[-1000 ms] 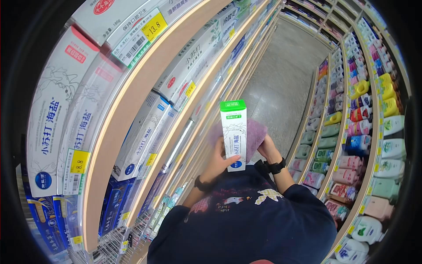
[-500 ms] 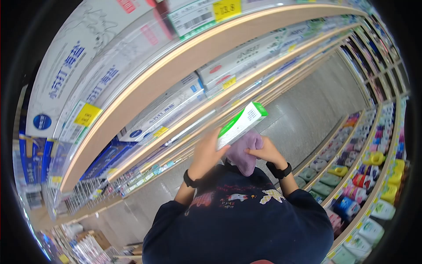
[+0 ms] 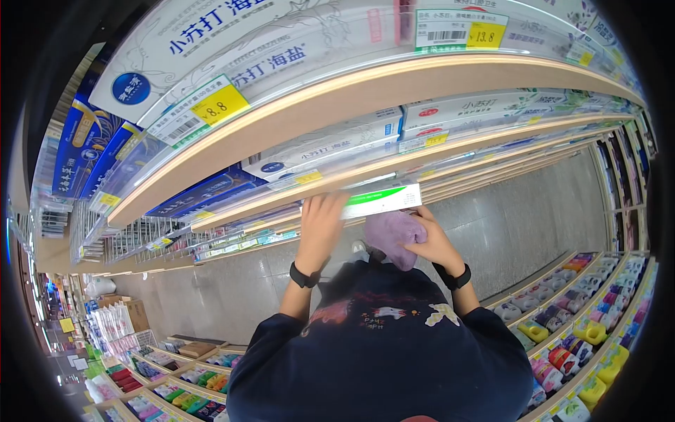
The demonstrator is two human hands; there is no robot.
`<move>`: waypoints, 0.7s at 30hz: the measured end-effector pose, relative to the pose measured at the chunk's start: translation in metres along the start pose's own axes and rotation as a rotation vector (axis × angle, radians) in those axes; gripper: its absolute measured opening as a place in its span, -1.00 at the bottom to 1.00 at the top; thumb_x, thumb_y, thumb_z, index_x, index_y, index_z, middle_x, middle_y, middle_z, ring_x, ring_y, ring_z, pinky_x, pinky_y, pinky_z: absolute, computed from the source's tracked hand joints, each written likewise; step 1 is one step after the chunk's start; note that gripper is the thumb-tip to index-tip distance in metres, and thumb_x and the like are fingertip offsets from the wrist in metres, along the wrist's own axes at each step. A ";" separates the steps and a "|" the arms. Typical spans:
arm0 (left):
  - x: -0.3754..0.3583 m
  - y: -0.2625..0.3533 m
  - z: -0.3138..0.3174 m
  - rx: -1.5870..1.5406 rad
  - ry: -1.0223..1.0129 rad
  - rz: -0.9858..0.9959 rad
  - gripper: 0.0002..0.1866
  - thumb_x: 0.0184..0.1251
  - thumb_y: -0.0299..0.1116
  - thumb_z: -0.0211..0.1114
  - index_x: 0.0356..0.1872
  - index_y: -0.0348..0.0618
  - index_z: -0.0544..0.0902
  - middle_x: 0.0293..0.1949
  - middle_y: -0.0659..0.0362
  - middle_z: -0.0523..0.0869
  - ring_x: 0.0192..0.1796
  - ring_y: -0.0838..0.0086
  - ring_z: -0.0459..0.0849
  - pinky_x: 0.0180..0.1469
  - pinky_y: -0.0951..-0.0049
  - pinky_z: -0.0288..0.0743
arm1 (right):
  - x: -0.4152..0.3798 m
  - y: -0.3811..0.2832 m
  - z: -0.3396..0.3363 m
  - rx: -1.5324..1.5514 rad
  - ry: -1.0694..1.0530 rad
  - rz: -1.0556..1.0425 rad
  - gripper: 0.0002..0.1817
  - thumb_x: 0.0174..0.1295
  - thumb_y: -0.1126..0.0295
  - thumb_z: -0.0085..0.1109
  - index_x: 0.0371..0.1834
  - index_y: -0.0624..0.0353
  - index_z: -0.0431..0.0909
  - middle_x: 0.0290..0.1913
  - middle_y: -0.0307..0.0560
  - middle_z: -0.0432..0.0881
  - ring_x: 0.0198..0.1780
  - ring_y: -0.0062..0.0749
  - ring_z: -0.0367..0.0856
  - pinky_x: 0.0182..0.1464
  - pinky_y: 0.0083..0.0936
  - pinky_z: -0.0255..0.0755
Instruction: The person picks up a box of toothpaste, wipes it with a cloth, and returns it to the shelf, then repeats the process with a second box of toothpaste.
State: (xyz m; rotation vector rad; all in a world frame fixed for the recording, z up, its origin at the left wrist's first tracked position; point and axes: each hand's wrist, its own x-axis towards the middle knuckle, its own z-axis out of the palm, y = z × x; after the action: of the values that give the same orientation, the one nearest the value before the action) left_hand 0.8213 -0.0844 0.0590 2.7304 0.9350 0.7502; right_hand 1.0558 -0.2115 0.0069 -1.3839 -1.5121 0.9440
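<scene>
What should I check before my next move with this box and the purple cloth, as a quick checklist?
1. Left hand gripping the white-and-green box: ok, at one end.
2. Right hand holding the purple cloth: ok, bunched up.
3. A hand free: not ok, both are occupied.
4. Box clear of the shelves: cannot tell, they overlap in view.
5. Small print on the box readable: not ok, too small here.
</scene>
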 end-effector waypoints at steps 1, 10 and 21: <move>0.000 -0.003 0.001 0.000 0.004 -0.003 -0.44 -0.19 -0.60 0.27 0.02 -0.20 0.51 -0.05 0.07 0.57 0.07 0.13 0.45 0.20 0.14 0.24 | 0.002 -0.002 0.000 -0.002 -0.004 -0.002 -0.50 -0.16 0.43 0.33 -0.05 0.35 0.58 0.13 0.11 0.45 0.15 -0.11 0.47 0.15 -0.34 0.37; -0.003 -0.022 0.013 0.020 -0.015 -0.063 -0.42 -0.14 -0.61 0.29 0.08 -0.18 0.50 0.08 0.00 0.54 0.23 0.03 0.38 0.29 0.08 0.16 | -0.001 -0.006 -0.004 -0.022 0.077 -0.051 -0.56 -0.18 0.44 0.32 -0.13 0.34 0.60 0.11 0.04 0.46 0.15 -0.17 0.47 0.16 -0.35 0.36; -0.009 -0.030 0.019 0.044 -0.016 -0.103 -0.46 -0.09 -0.55 0.29 0.07 -0.20 0.50 0.07 -0.03 0.54 0.21 0.01 0.38 0.28 0.06 0.18 | -0.001 -0.011 0.004 0.003 0.114 -0.044 -0.55 -0.11 0.29 0.27 -0.11 0.28 0.61 0.07 0.09 0.51 0.13 -0.07 0.48 0.15 -0.28 0.39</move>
State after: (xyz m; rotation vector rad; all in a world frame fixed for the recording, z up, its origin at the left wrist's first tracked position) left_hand 0.8091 -0.0662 0.0299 2.6974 1.0916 0.6970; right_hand 1.0480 -0.2133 0.0155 -1.3731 -1.4495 0.8259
